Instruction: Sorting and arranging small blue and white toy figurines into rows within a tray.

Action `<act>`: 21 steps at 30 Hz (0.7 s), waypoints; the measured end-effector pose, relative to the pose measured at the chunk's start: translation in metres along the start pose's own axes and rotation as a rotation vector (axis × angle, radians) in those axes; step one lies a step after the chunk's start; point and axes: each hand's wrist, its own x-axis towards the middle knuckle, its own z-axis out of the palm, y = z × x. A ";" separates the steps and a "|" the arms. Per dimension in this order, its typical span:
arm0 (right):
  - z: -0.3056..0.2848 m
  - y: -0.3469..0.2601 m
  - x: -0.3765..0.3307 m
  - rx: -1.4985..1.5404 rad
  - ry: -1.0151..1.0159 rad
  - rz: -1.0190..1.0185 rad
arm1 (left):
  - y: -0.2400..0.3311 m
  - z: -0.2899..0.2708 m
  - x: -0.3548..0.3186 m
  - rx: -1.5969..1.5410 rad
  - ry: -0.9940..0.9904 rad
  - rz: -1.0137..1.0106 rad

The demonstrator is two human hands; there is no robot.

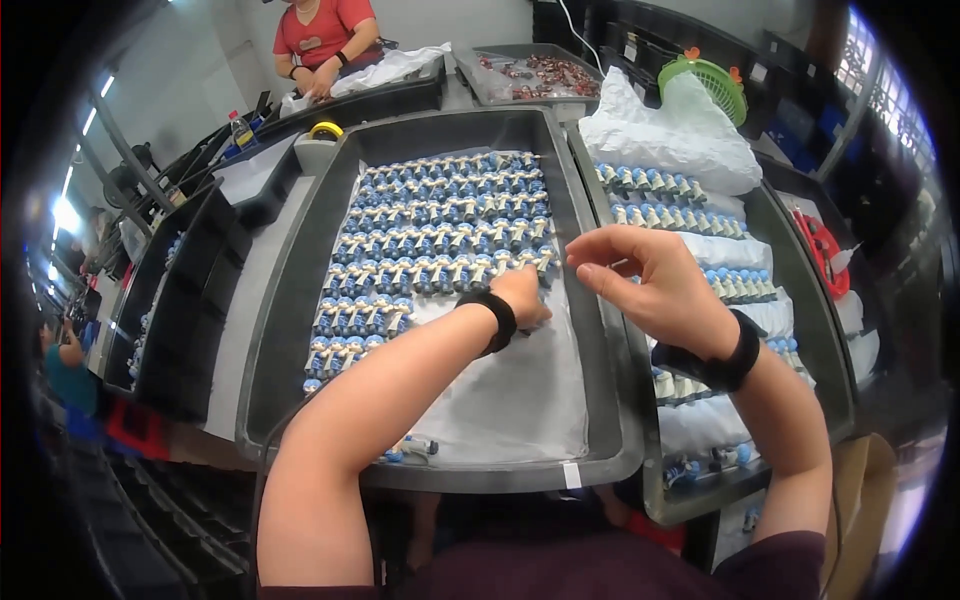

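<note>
1. One view only: head-worn fisheye, aimed down and forward over the grey tray [300,290], close range.
2. Forearms enter from the lower edge; left hand [522,297] and right hand [655,285] are seen mid-frame.
3. Straight tray edges are bent near the rim; corners are vignetted black.
4. A second tray [800,290] is cut at the right.
</note>
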 end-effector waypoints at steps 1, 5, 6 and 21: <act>-0.001 -0.002 -0.003 -0.005 0.002 0.003 | 0.004 0.001 -0.002 -0.005 -0.012 -0.021; -0.002 -0.006 -0.011 0.011 0.041 -0.011 | -0.004 -0.018 -0.011 -0.101 -0.032 0.188; -0.003 -0.003 -0.011 0.051 0.053 0.003 | -0.003 -0.033 -0.016 -0.333 -0.113 0.174; 0.009 -0.007 -0.022 0.591 -0.035 0.280 | 0.025 -0.090 -0.098 -1.558 -0.067 0.401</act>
